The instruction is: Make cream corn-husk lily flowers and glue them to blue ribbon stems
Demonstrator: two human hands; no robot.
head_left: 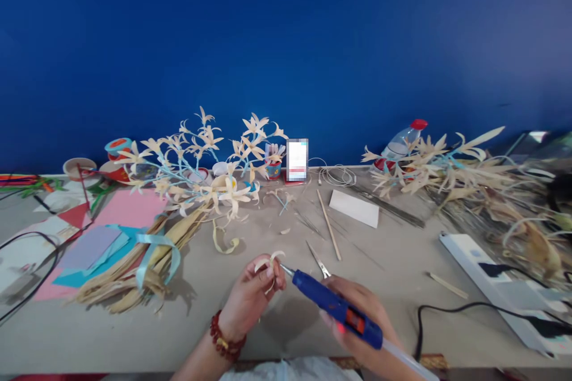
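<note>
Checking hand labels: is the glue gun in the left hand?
No, the right hand holds the blue glue gun, while the left hand pinches a small pale flower.

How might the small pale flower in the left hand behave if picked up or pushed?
Probably light: the flower is small, with slim petals. These look thin, so they would likely bend or tear under a hard push. Their splayed, curled shape should hinder rolling.
</note>
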